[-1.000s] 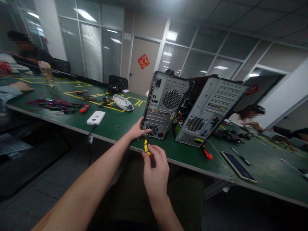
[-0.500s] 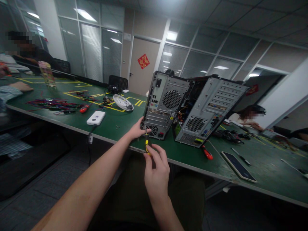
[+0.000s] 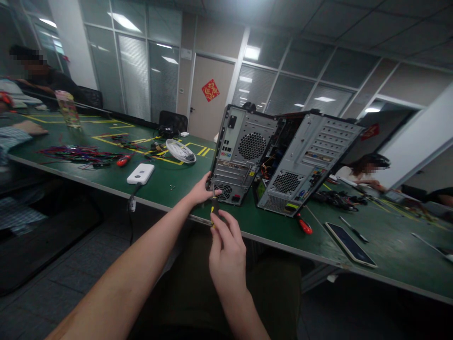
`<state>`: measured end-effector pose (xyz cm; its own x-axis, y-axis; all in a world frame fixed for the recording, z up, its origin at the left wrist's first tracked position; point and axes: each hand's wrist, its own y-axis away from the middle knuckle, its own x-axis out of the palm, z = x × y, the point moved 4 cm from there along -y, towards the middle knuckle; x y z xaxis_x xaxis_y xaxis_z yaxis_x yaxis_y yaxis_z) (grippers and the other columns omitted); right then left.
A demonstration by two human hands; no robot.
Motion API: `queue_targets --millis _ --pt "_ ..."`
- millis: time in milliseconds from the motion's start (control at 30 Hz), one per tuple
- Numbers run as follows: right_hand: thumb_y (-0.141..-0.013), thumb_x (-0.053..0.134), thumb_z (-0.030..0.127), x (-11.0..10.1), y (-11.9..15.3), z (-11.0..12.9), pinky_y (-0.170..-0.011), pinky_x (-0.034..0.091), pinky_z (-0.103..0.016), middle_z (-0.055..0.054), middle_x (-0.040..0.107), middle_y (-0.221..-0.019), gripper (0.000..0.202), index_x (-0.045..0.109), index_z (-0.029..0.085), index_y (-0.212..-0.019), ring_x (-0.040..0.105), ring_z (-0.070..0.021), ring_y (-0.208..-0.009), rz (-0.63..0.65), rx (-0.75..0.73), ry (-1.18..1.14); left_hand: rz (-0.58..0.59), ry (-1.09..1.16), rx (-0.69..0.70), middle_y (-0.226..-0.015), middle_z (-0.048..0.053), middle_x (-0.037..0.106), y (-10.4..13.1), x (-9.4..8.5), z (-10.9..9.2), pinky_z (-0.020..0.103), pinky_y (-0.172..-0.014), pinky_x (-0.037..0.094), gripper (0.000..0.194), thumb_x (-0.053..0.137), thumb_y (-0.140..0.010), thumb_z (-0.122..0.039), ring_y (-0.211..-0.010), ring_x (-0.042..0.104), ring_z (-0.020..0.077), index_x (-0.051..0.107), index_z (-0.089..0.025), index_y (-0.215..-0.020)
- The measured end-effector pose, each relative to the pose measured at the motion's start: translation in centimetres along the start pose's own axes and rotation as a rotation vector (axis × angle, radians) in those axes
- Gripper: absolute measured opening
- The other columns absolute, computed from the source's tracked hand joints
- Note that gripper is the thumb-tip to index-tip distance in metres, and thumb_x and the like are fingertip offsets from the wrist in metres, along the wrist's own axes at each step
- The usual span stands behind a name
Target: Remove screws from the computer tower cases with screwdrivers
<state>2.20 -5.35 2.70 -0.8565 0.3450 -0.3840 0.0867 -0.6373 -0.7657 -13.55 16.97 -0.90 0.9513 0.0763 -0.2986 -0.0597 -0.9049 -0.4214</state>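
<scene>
A grey computer case (image 3: 239,166) stands with its back panel facing me near the table's front edge. My left hand (image 3: 201,191) grips its lower left corner, the thumb lying across the panel beside the round fan grille and the other fingers mostly hidden at the side. Between the fingers of my right hand (image 3: 228,252) is a black and yellow screwdriver (image 3: 214,208), closed in a pinch at the handle. Its shaft points up at the lower left of the panel, by my left thumb; whether the tip touches a screw is too small to tell.
A second computer case (image 3: 300,160) leans close on the right. Red-handled screwdrivers (image 3: 305,225), a phone (image 3: 350,244), a white power bank (image 3: 140,174) with a cable, bundled wires (image 3: 79,155) and a white oval mesh part (image 3: 181,151) lie on the green table (image 3: 170,193). Other people sit at both sides.
My right hand and the screwdriver handle have shifted slightly left, and the handle looks turned, showing less yellow. My left hand and the case stay put.
</scene>
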Motion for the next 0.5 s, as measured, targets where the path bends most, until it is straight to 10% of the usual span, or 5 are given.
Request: queue_targets --millis 500 --pt "-0.101 0.063 0.017 -0.17 -0.19 -0.19 -0.091 0.064 -0.034 -0.012 0.072 -0.118 0.023 0.076 0.020 -0.119 0.074 -0.0223 -0.108 -0.098 0.068 -0.028 -0.016 -0.007 -0.029 -0.153 0.018 0.062 -0.18 -0.03 0.61 0.054 -0.125 0.041 0.118 0.090 -0.067 -0.056 -0.144 0.058 0.0369 0.035 -0.018 -0.164"
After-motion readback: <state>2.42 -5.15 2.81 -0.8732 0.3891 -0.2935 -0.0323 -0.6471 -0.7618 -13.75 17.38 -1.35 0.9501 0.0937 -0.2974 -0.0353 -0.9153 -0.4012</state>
